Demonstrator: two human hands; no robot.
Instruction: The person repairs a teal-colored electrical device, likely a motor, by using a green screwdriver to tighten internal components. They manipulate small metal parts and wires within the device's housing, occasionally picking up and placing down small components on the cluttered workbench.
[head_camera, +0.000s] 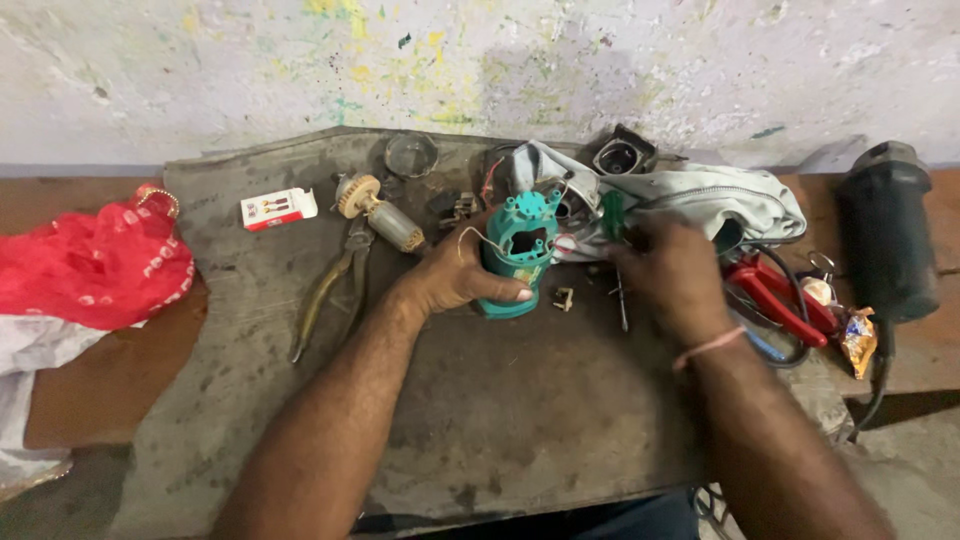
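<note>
My left hand (455, 275) grips a teal plastic power-tool housing (520, 250) that stands upright on the dark worn board (500, 420), thin wires trailing from it. Just right of the housing, my right hand (675, 275) is closed around a green-handled screwdriver (612, 215), its shaft pointing down to the board. A small metal clip (563, 298) lies between the two hands. A motor armature (380, 212) with a pale gear end lies behind my left hand.
Pliers (330, 285) lie left of my left arm, near a small red-and-white box (278, 209). A grey cloth bag (700, 200), red-handled cutters (775, 300) and a dark angle grinder (885, 240) sit at right. Red cloth (95, 260) lies far left.
</note>
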